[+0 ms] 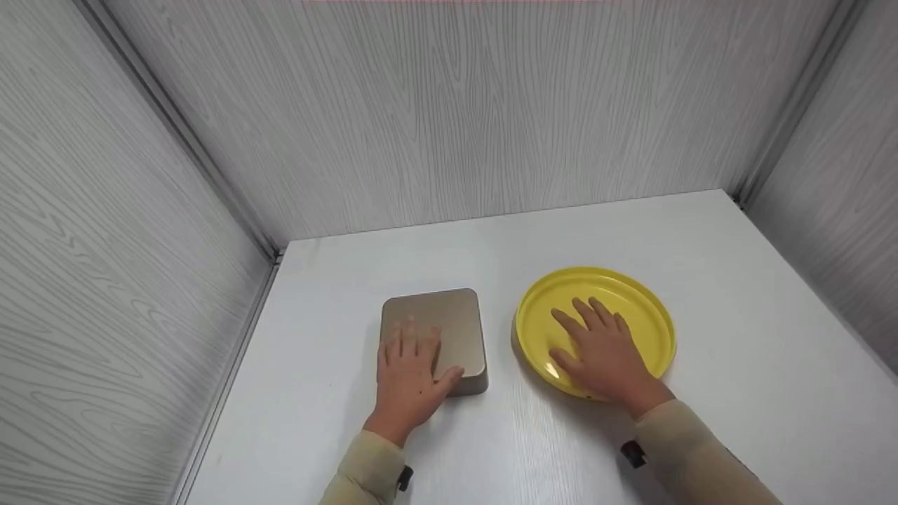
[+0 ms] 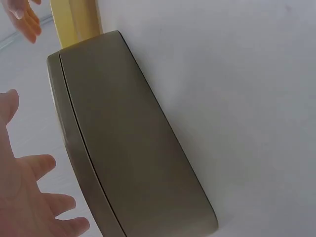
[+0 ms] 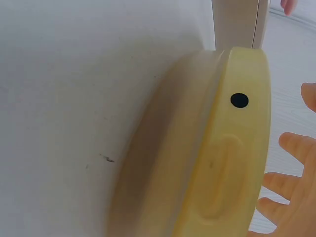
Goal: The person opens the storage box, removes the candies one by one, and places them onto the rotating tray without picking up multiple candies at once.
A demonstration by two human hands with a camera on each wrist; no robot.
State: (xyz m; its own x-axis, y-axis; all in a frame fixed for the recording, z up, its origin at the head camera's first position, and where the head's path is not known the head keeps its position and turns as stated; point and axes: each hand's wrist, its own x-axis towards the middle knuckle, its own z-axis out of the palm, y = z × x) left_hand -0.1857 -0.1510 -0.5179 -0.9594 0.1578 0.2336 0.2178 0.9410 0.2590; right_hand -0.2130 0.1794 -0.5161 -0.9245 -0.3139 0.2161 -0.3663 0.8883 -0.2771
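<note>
A bronze-grey rectangular tin box point(image 1: 452, 322) with a lid sits left of centre on the white table. My left hand point(image 1: 407, 382) is over its near left part, palm down with fingers spread. The left wrist view has a gap between that hand point(image 2: 29, 197) and the lid of the box point(image 2: 128, 138). To the right lies a round yellow tin point(image 1: 635, 308) with a raised rim. Above it my right hand point(image 1: 609, 358) spreads its fingers. In the right wrist view this hand point(image 3: 296, 192) is apart from the yellow tin point(image 3: 222, 158), whose side bears a black dot.
White table point(image 1: 309, 337) surrounds both tins, and a narrow strip of it separates them. Grey wood-grain panels stand at the back point(image 1: 456, 105), the left point(image 1: 84, 245) and the right point(image 1: 856, 175). Each sleeve cuff has a small black device point(image 1: 633, 454) at the wrist.
</note>
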